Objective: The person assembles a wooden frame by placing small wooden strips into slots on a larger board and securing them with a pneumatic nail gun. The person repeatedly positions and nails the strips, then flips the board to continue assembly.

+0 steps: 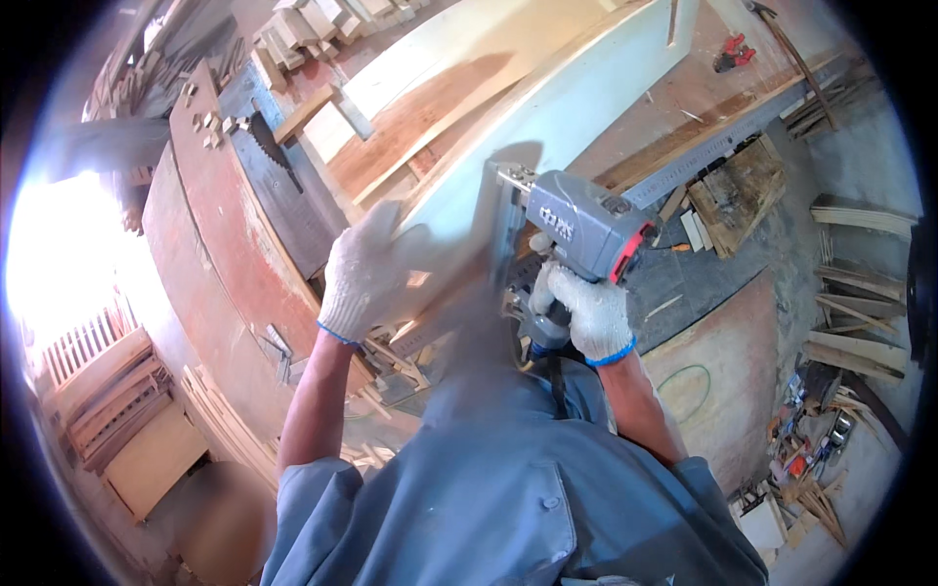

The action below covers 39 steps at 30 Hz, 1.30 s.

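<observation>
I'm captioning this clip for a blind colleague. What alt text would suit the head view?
A person in white work gloves holds a grey nail gun in the right hand against a long pale wooden board, while the left hand presses flat on the board. Around them a cluttered workshop shows a table saw blade and scattered wood offcuts.

The pale curved board (pixel 547 117) is flanked by little free room. Its near end is taken up by the left hand (pixel 363 273) and the nail gun (pixel 576 230) gripped in the right hand (pixel 591 313). To the left, passage is blocked by a saw blade (pixel 266 142) and wood offcuts (pixel 303 29). Bare bench surface (pixel 684 98) is left open to the right.
</observation>
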{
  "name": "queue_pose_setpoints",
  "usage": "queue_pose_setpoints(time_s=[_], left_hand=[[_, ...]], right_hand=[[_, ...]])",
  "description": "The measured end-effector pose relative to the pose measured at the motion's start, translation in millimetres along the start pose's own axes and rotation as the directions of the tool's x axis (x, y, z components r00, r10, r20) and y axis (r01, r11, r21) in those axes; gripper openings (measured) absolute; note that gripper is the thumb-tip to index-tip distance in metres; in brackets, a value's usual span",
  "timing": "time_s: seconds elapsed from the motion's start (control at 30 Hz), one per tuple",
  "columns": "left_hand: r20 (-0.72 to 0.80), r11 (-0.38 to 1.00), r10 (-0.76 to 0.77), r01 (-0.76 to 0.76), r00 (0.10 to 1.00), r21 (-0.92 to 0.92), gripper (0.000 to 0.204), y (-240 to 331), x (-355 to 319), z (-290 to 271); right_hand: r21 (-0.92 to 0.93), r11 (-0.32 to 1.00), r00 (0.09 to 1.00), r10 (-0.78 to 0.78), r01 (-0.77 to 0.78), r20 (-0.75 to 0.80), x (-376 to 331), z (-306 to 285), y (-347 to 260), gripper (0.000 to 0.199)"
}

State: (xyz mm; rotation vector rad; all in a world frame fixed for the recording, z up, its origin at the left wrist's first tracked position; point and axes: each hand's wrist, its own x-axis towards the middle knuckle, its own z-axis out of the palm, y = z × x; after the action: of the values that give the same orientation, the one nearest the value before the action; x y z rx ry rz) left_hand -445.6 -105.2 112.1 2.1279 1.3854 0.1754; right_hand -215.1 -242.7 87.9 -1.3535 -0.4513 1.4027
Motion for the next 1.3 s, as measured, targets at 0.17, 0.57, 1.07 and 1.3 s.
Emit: queue_pose_setpoints(time_s=[0.17,0.57,1.07,1.3], left_hand=[[-0.104,0.98,-0.021,0.041,0.994,0.193,0.033,5.4,2.4,2.1],[-0.019,0.985,-0.117,0.119,0.993,0.125,0.03,-1.9,0.9,-1.6],[-0.041,0.99,-0.125,0.128,0.991,0.066,0.035,8.9,-5.0,11.5],[0.204,0.934,-0.189,0.24,0.961,-0.264,0.032,62.7,68.4,-9.2]], right_hand=[[-0.32,0.927,0.97,-0.137,0.198,0.203,-20.0,-5.7,16.5,0.036],[-0.457,0.849,0.945,-0.135,0.265,0.299,-13.4,18.4,28.6,0.023],[-0.37,0.873,0.948,-0.304,0.316,0.093,-15.8,-29.8,12.8,0.037],[-0.077,0.995,0.988,0.053,-0.065,-0.144,-22.4,-91.2,-66.6,0.034]])
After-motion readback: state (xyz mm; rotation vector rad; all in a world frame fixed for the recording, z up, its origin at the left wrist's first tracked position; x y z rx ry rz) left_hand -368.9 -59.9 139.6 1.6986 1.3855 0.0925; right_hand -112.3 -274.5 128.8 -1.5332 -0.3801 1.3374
